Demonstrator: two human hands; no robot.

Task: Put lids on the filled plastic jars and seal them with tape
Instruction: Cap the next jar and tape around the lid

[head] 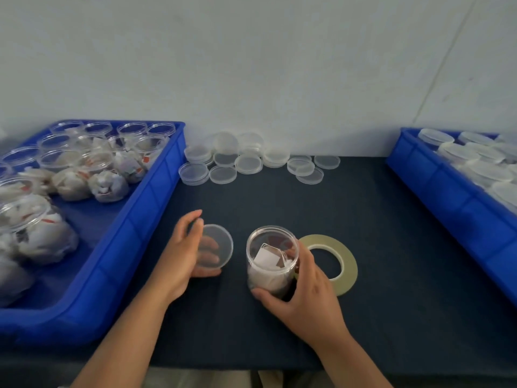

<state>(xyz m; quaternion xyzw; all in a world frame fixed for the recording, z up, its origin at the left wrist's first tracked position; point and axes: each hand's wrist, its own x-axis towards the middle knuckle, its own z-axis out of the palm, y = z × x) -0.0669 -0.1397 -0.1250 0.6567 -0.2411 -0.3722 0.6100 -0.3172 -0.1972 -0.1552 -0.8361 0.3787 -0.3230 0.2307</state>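
Note:
A clear plastic jar [270,257] filled with white packets stands open-topped on the dark table near the front middle. My right hand [305,292] grips its lower side, thumb in front and fingers behind. My left hand [183,256] holds a clear round lid [216,249] just left of the jar, fingers under it and thumb at its far edge. A roll of pale yellowish tape [340,260] lies flat on the table right behind the jar, partly hidden by my right hand.
A blue tray [117,247] on the left holds several open filled jars. Several loose clear lids [249,163] lie by the wall at the back. Another blue tray [447,186] at the right holds several lidded jars.

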